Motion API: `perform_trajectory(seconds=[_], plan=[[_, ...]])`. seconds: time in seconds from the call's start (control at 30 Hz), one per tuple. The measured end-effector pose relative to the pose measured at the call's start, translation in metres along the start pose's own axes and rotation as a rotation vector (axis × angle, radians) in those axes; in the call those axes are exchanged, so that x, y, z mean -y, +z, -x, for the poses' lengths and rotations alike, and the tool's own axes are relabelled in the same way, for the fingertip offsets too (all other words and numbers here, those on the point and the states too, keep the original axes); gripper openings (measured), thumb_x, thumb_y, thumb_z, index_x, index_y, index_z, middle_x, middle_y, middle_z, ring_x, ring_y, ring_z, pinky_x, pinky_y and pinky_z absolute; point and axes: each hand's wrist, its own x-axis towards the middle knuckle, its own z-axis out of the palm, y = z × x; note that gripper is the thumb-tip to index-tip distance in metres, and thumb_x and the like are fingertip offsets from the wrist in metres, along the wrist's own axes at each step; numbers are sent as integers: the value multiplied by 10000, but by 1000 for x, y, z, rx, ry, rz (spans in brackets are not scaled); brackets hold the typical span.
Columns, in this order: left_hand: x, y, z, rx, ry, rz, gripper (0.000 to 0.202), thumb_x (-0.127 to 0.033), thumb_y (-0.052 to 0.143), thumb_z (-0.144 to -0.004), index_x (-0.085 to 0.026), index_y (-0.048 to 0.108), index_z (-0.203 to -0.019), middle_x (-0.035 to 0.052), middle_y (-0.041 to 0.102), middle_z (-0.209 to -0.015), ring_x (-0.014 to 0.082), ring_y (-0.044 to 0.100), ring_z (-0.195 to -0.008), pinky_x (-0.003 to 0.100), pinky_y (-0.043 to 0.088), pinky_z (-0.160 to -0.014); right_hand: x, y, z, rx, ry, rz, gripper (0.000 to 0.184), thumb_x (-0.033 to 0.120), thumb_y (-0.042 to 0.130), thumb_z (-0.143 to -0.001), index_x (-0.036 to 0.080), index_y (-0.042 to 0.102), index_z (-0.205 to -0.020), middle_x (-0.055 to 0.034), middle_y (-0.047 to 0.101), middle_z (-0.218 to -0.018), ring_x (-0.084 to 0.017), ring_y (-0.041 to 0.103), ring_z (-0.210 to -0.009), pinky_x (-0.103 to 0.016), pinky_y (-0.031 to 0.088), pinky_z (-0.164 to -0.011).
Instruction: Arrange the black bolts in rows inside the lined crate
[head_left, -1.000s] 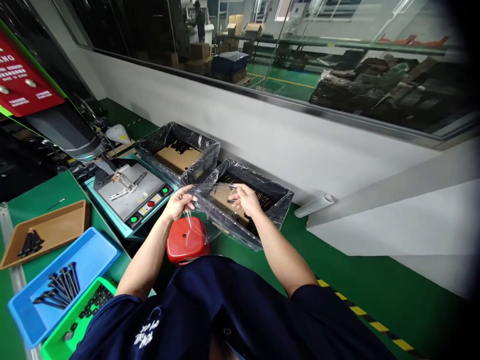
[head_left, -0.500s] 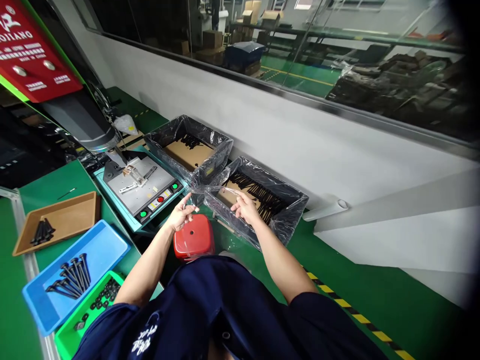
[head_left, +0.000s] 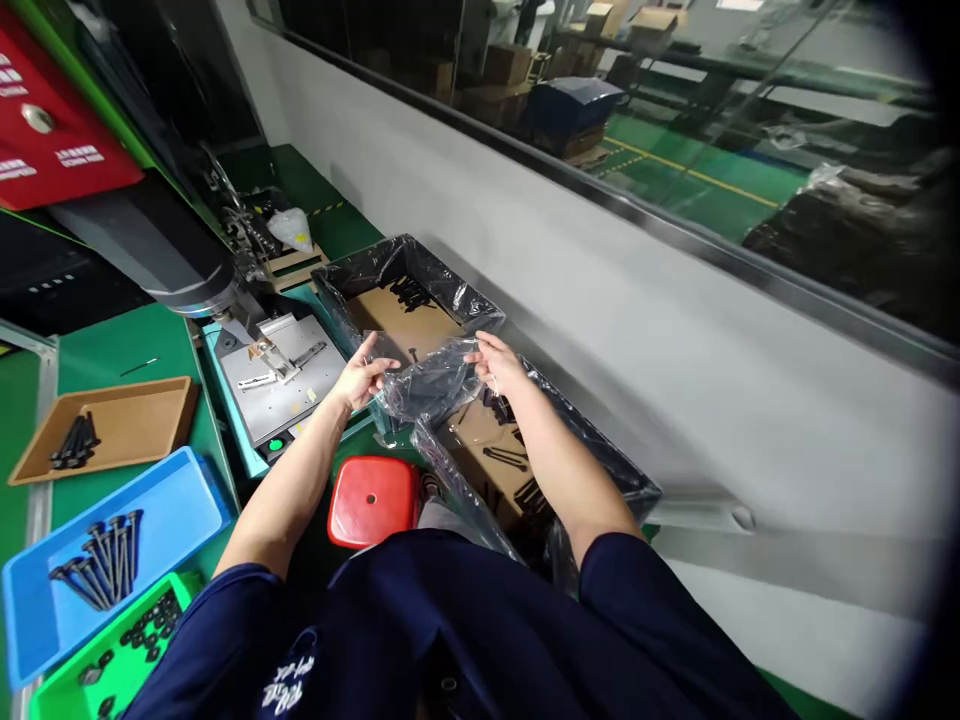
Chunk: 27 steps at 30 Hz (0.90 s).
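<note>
Clear plastic liner [head_left: 431,385] stretches between my two hands along the near side of the far black box [head_left: 412,248]. At its left end my left hand [head_left: 360,380] pinches the film, with some fingers spread. My right hand [head_left: 499,365] is closed on the film's right end, above the gap between the boxes. Inside the far box, thin black parts [head_left: 411,293] lie on a brown cardboard sheet [head_left: 382,315]. Below my right forearm is the nearer lined box [head_left: 457,480], holding more long black parts [head_left: 506,458] on cardboard; the forearm hides part of it.
A red stool [head_left: 373,500] stands below my left hand. To the left are a press machine with a metal plate [head_left: 300,375], a brown tray [head_left: 142,425], a blue tray [head_left: 176,500] and a green bin [head_left: 71,690] with small black parts. A white wall [head_left: 600,330] runs along the right.
Both hands have moved up and forward from the gap by the nearer box to the far box's near side, spreading the plastic liner between them. The view has shifted, and my body is nearer the boxes.
</note>
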Motion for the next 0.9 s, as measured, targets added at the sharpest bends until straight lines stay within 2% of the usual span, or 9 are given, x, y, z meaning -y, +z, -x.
perform_trajectory(seconds=[0.13,0.23,0.3,0.37,0.5,0.6,0.73,0.9], plan=[[-20,9,-21,-49,63,32,996,-166,742,-735,-333,154,-1521,45,719,-871,37,486,-400,119,184,-329,22,0,-39,98,-152,51,582,506,549,-874,259,415,-1384,12,671,-689,-45,397,-338,-155,198,-333],[-17,6,-27,-75,117,39,1006,-182,748,-733,-331,145,-1524,46,718,-876,41,495,-405,120,199,-328,18,-1,-56,139,-299,85,660,550,552,-845,270,387,-1419,-23,705,-828,-39,430,-360,-162,218,-337],[-3,-1,-30,-113,111,48,1016,-184,755,-729,-325,139,-1524,45,718,-871,42,496,-401,120,209,-327,4,-2,-66,166,-315,113,682,531,552,-837,265,361,-1436,-55,713,-942,-38,464,-377,-160,243,-337],[17,-10,-35,-164,59,55,1023,-178,760,-728,-311,134,-1526,44,719,-859,44,497,-395,120,221,-325,-18,-3,-77,174,-261,150,684,490,555,-832,238,356,-1435,-76,711,-998,-39,478,-379,-157,274,-336],[63,-27,-45,-290,-105,33,970,-161,746,-754,-241,162,-1524,54,716,-830,57,511,-385,136,266,-319,-67,-7,-107,130,-139,268,629,385,544,-842,178,376,-1412,-64,718,-938,-35,472,-363,-156,351,-357],[92,-34,-49,-372,-167,9,972,-155,755,-754,-200,163,-1523,65,710,-820,77,556,-418,147,321,-334,-92,-11,-129,87,-88,389,574,322,543,-854,159,409,-1388,-46,714,-870,-38,469,-350,-157,362,-352],[116,-37,-46,-473,-254,-60,1043,-167,799,-710,-202,148,-1524,50,695,-793,118,623,-490,175,428,-400,-104,-19,-145,80,-68,589,546,255,570,-849,164,442,-1373,-22,706,-814,-49,492,-359,-170,412,-386],[134,-39,-42,-517,-290,-207,1028,-136,776,-704,-177,148,-1517,-15,645,-687,130,598,-488,222,470,-461,-99,-27,-151,91,-44,854,522,240,549,-861,187,462,-1372,-36,712,-874,-97,582,-473,-240,510,-553]])
